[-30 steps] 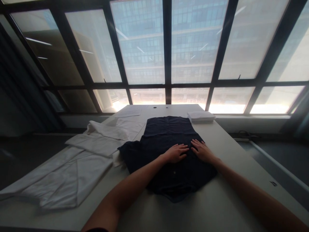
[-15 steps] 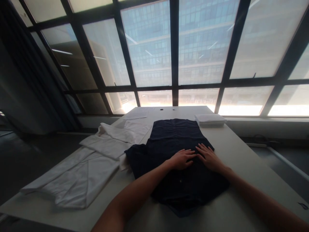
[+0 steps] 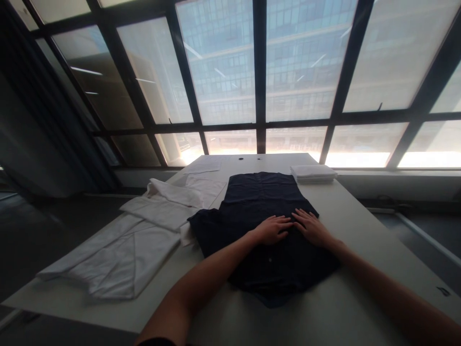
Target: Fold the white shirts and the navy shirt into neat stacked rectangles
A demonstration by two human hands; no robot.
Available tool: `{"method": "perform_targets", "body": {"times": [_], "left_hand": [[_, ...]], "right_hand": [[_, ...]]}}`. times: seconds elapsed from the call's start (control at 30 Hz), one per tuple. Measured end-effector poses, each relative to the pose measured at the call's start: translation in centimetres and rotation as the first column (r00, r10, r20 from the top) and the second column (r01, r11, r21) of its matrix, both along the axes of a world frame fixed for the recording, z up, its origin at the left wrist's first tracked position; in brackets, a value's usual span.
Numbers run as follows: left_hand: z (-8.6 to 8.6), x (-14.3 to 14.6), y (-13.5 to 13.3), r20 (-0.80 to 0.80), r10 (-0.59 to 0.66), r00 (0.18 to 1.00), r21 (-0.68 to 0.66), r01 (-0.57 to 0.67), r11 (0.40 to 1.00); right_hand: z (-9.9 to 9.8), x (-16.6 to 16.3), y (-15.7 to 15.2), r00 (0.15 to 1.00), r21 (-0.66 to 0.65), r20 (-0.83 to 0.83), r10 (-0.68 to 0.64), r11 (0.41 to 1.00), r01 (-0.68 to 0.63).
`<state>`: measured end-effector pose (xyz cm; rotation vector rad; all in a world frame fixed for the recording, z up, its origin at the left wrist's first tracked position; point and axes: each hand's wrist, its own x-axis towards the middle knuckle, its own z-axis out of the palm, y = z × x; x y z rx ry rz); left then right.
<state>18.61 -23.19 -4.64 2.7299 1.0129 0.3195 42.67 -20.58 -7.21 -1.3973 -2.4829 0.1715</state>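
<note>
A dark navy shirt lies spread on the white table, one short sleeve stretched out to the left and its collar end toward me. My left hand rests flat on the middle of the cloth, fingers extended to the right. Beside it my right hand presses flat near the shirt's right edge, its fingers pointing up and left. The fingertips of both hands nearly meet. Neither hand grips the fabric.
Crumpled white garments cover the table's left side. A folded white stack sits at the back right. Sheets of paper lie at the back left. Large windows rise behind the table, with a dark curtain at left.
The view has tilted slightly, so the table and shirt appear a little higher or shifted. Both hands stay flat on the shirt in nearly the same place.
</note>
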Motion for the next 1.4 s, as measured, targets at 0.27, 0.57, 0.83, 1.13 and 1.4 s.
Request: {"method": "perform_targets", "body": {"times": [0.27,0.57,0.83,1.13,1.4], "left_hand": [[0.0,-0.1,0.0,0.0,0.009,1.0,-0.017,-0.009,1.0],[0.5,-0.1,-0.2,0.008,0.006,1.0,-0.034,-0.006,0.999],[0.6,-0.1,-0.5,0.01,0.015,1.0,-0.023,-0.015,1.0],[0.6,-0.1,-0.5,0.004,0.018,1.0,-0.029,-0.018,0.999],[0.6,-0.1,-0.4,0.009,0.017,1.0,-0.032,-0.016,0.999]], "right_hand": [[-0.2,-0.5,-0.2,0.991,0.002,0.012,-0.134,0.991,0.134],[-0.5,0.2,0.6,0.885,-0.02,0.032,-0.464,0.885,0.465],[-0.2,0.4,0.5,0.942,0.112,-0.108,-0.317,0.938,0.329],[-0.2,0.0,0.6,0.94,0.002,0.027,-0.341,0.94,0.341],[0.0,0.1,0.6,0.939,-0.002,0.041,-0.342,0.939,0.343]]}}
